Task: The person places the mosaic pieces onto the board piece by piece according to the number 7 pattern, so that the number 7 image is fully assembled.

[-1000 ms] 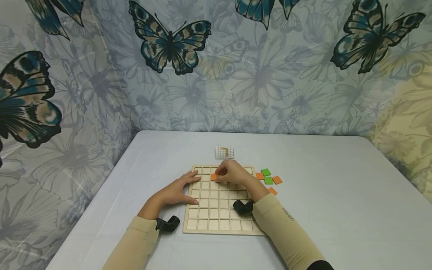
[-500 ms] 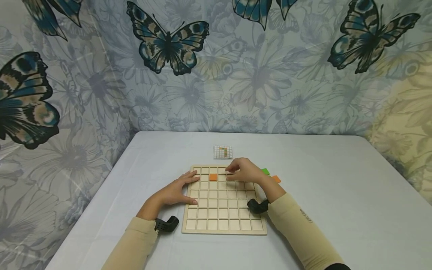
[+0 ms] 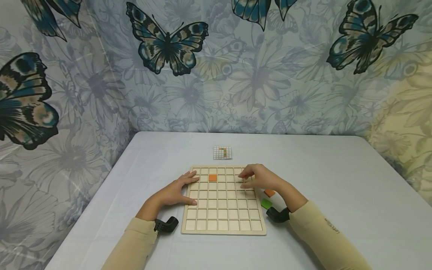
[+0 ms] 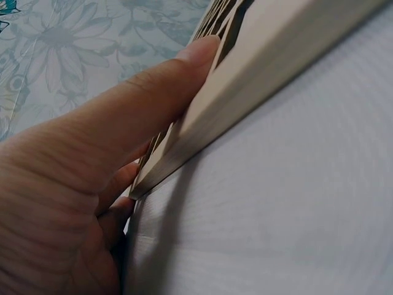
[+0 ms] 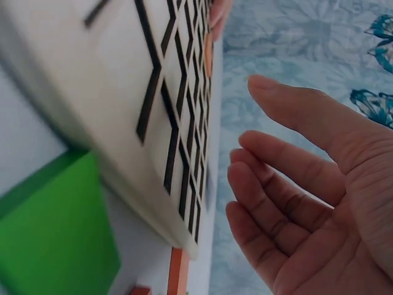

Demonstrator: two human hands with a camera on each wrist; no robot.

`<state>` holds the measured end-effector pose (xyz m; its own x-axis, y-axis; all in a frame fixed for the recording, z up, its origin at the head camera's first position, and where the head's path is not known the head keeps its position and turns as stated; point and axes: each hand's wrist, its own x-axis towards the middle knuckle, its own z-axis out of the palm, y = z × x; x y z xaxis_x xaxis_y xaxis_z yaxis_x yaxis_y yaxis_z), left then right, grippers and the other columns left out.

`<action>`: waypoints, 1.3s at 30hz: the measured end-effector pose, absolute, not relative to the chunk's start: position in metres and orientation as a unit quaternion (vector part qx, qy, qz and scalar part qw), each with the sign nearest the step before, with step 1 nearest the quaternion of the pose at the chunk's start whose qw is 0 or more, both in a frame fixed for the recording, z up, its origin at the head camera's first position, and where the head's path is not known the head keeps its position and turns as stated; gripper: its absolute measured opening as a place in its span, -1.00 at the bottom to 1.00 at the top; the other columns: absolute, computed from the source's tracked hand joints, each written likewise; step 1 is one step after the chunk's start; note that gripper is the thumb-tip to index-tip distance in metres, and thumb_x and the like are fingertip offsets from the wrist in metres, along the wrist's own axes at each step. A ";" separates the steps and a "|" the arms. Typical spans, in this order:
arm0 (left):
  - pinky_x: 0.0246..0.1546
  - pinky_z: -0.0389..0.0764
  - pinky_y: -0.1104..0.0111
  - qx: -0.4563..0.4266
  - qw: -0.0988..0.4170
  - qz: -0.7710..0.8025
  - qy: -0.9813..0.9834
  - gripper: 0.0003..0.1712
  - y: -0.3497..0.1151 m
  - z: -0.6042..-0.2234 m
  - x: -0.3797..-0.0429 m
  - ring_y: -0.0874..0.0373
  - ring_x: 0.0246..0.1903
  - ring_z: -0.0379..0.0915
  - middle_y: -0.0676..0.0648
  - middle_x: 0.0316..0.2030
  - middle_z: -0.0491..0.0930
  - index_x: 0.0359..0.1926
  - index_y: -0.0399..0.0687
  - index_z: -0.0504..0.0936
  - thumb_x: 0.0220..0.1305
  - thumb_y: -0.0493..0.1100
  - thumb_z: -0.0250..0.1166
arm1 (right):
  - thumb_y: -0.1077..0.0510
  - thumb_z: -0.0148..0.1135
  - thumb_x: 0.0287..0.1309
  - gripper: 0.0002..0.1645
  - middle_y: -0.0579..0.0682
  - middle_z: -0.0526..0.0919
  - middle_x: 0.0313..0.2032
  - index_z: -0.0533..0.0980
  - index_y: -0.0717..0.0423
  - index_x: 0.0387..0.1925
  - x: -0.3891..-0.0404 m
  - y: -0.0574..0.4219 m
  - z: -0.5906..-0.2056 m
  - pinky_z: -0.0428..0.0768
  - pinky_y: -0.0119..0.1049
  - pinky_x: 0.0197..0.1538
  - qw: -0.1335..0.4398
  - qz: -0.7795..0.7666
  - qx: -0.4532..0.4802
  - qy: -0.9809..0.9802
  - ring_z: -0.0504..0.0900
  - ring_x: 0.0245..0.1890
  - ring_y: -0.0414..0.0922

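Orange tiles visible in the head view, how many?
2: one orange tile in the board, a second tile right of the board on the table. More may be hidden behind the right hand.

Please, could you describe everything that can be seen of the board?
The board is pale and looks wooden, with a plain border and thin, dark-sided ridges dividing it into square cells. It lies flat on the white table. One orange tile sits in the second row from the far edge, third column from the left. The left grip rests on its left side; the right grip hangs over its far right part, hiding that corner.
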<state>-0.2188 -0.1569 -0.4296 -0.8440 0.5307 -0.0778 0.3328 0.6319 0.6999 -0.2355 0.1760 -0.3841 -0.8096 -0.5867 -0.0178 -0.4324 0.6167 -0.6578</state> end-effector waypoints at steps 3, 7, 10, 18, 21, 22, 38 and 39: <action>0.38 -0.11 -0.12 0.242 0.139 0.353 0.893 0.01 -0.157 -0.430 -0.219 -0.09 0.46 -0.34 0.00 0.46 -0.07 0.35 0.02 0.27 -0.15 0.10 0.50 | 0.11 0.37 0.01 -0.59 0.08 0.64 -0.15 0.59 0.25 -0.11 -0.230 0.184 -0.385 0.54 -0.05 0.04 0.115 -0.332 -0.281 0.893 0.58 -0.12 -0.03; 0.38 -0.10 -0.12 0.243 0.137 0.353 0.893 0.01 -0.157 -0.430 -0.218 -0.09 0.46 -0.34 0.00 0.46 -0.07 0.35 0.01 0.27 -0.15 0.10 0.50 | 0.07 0.39 -0.02 -0.59 0.05 0.65 -0.19 0.60 0.21 -0.14 -0.221 0.194 -0.385 0.58 -0.12 -0.07 0.107 -0.328 -0.261 0.901 0.58 -0.15 -0.05; 0.38 -0.10 -0.12 0.242 0.138 0.354 0.893 0.01 -0.157 -0.430 -0.218 -0.09 0.46 -0.34 0.00 0.46 -0.07 0.35 0.02 0.27 -0.14 0.10 0.50 | 0.06 0.40 -0.04 -0.59 0.05 0.64 -0.22 0.60 0.21 -0.16 -0.213 0.201 -0.384 0.60 -0.22 -0.24 0.097 -0.323 -0.245 0.909 0.56 -0.18 -0.05; 0.37 -0.10 -0.14 0.239 0.138 0.354 0.894 0.01 -0.158 -0.427 -0.216 -0.09 0.46 -0.34 0.00 0.46 -0.07 0.35 0.02 0.27 -0.14 0.09 0.50 | 0.09 0.43 -0.08 -0.65 -0.03 0.64 -0.28 0.61 0.19 -0.23 -0.195 0.219 -0.385 0.58 -0.16 -0.11 0.061 -0.315 -0.207 0.924 0.57 -0.23 -0.11; 0.37 -0.10 -0.14 0.240 0.140 0.356 0.892 0.01 -0.158 -0.427 -0.216 -0.10 0.46 -0.34 -0.01 0.46 -0.07 0.35 0.01 0.27 -0.14 0.09 0.50 | 0.09 0.44 -0.09 -0.64 -0.03 0.63 -0.29 0.61 0.20 -0.24 -0.187 0.223 -0.386 0.58 -0.16 -0.13 0.061 -0.327 -0.186 0.924 0.59 -0.22 -0.09; 0.37 -0.10 -0.13 0.240 0.141 0.357 0.892 0.01 -0.158 -0.427 -0.216 -0.09 0.46 -0.34 -0.01 0.46 -0.07 0.35 0.01 0.26 -0.14 0.09 0.50 | 0.08 0.44 -0.09 -0.64 -0.03 0.63 -0.29 0.61 0.19 -0.24 -0.185 0.224 -0.387 0.58 -0.17 -0.13 0.061 -0.331 -0.180 0.924 0.59 -0.22 -0.08; 0.37 -0.11 -0.13 0.243 0.139 0.351 0.893 0.01 -0.156 -0.426 -0.217 -0.10 0.46 -0.33 -0.02 0.46 -0.07 0.36 0.01 0.26 -0.13 0.09 0.50 | 0.11 0.48 -0.18 -0.62 -0.04 0.66 -0.25 0.62 0.18 -0.25 -0.161 0.232 -0.403 0.57 -0.39 -0.17 0.052 -0.332 -0.140 0.931 0.57 -0.24 -0.15; 0.37 -0.10 -0.14 0.244 0.139 0.351 0.893 0.01 -0.156 -0.426 -0.217 -0.11 0.46 -0.33 -0.03 0.46 -0.07 0.36 0.00 0.26 -0.13 0.09 0.49 | 0.12 0.48 -0.19 -0.62 -0.04 0.66 -0.25 0.62 0.18 -0.26 -0.160 0.232 -0.404 0.56 -0.42 -0.18 0.052 -0.333 -0.139 0.931 0.57 -0.25 -0.17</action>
